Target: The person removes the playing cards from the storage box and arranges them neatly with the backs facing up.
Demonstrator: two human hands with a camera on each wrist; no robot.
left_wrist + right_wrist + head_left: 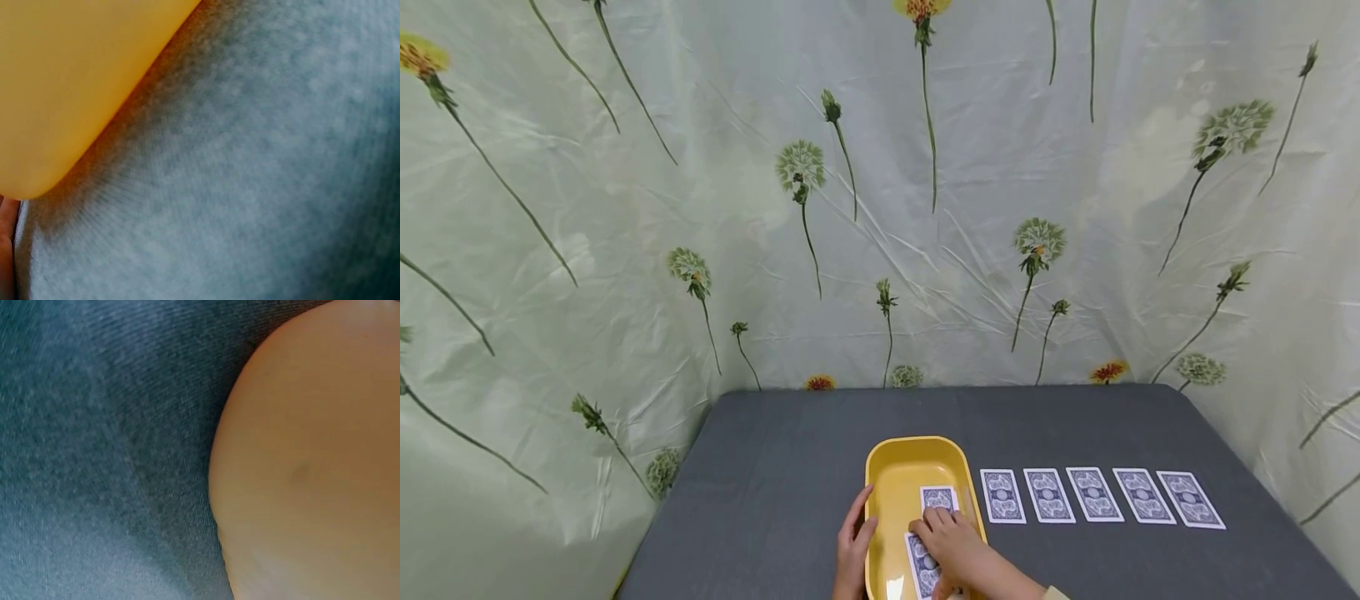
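Note:
A yellow tray [887, 467] stands on the dark cloth. My left hand [852, 546] rests at its left side, with fairly straight fingers and thumb touching the rim. Inside, a blue-backed playing card [939, 495] lies face down, partly covered by my right hand [953, 550]. The right fingers bend over the far end of another face-down card [922, 565], with the thumb at its near end. In the left wrist view the tray wall [75, 75] is close, and a strip of finger [7, 250] shows below it. Neither card appears in the right wrist view.
Right of the tray, several face-down cards lie in a row, from the nearest card [1002, 497] to the far right card [1191, 500]. Dark grey cloth [760, 483] covers the table. A flower-printed curtain [737, 208] hangs behind and along both sides.

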